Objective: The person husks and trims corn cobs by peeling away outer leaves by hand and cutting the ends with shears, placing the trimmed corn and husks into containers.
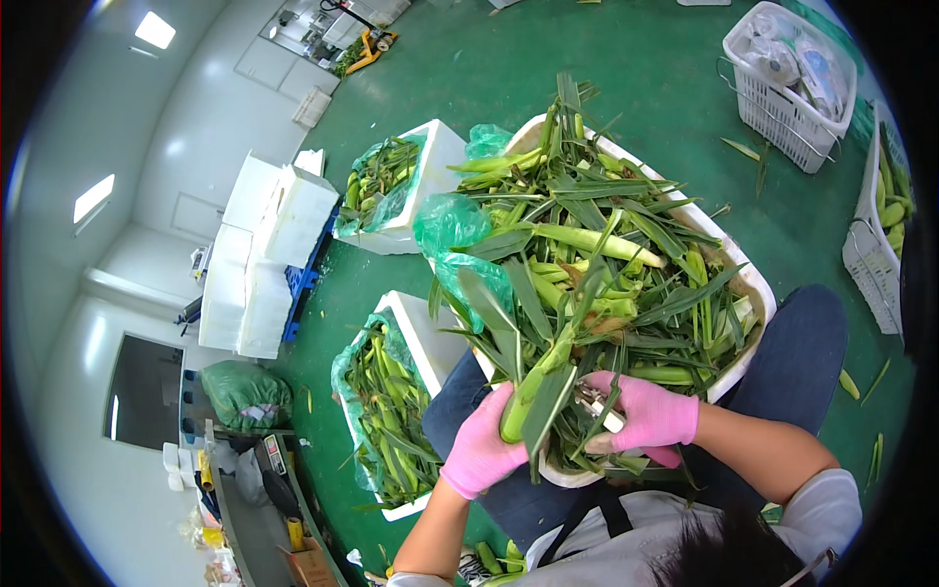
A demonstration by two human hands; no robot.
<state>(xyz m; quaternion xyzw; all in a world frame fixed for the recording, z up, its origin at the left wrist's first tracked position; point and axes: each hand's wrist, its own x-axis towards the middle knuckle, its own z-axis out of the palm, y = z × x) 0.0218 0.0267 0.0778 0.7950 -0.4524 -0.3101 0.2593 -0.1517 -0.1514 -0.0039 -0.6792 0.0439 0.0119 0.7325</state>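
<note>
In a pink glove, my left hand (484, 444) grips the thick end of a green corn ear (539, 374), still in its husk with long leaves. The ear tilts up and away over the near edge of a white tub (755, 282). My right hand (649, 414), gloved alike, is closed around a small hand tool (601, 407) with metal and white parts. Its exact kind is unclear, as fingers and leaves cover some of it. The tool is close to the ear's right side. Husks, leaves and corn ears (598, 242) heap the tub between my knees.
White foam boxes lined with green plastic hold corn at left, one near (429, 345) and one farther (440, 172). Stacked foam boxes (246, 257) stand on a blue pallet (297, 290). White crates, one with plastic bags (785, 110) and one with corn (873, 249), flank the right.
</note>
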